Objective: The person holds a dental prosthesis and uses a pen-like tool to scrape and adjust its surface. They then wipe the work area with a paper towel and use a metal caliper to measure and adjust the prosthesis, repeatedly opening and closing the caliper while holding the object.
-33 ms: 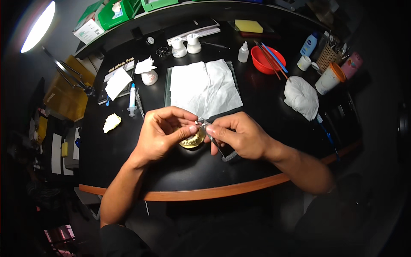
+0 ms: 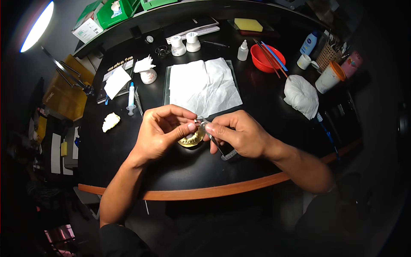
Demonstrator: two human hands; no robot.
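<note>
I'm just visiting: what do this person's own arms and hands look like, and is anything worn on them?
They are human, with no cables or machine parts. The left hand and right hand wear no gloves, and no ring or watch shows. Both forearms are bare. A dark, plain sleeve covers the left upper arm; the right sleeve is lost in shadow.

The black bench (image 2: 171,173), left hand (image 2: 159,133) and right hand (image 2: 242,133) sit slightly higher in view (only just).
</note>
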